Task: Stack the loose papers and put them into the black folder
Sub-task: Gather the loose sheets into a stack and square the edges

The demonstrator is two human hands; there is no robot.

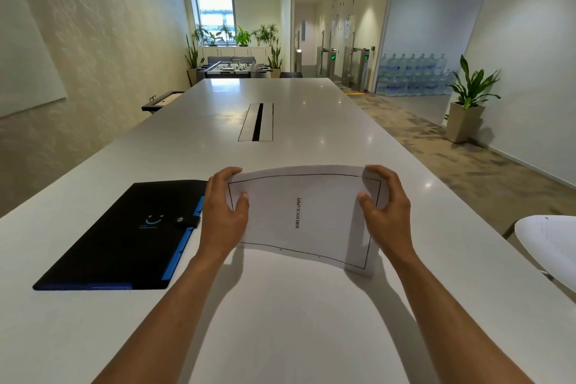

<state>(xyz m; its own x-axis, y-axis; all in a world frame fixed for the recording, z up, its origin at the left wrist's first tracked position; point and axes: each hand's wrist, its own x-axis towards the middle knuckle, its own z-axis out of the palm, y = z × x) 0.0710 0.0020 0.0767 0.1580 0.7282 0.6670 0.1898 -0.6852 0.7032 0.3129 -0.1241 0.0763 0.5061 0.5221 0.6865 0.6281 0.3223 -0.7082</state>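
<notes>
I hold a stack of white papers just above the white table, its top sheet printed with a black border and the word BIBLIOGRAPHY. My left hand grips the stack's left edge, thumb on top. My right hand grips the right edge the same way. The sheets bow slightly between the two hands. The black folder lies closed on the table to the left, touching my left hand's side, with a snap strap and blue tabs along its right edge.
A cable slot with a dark opening sits in the table's middle, farther away. A white chair back stands at the table's right edge. A potted plant stands on the floor beyond.
</notes>
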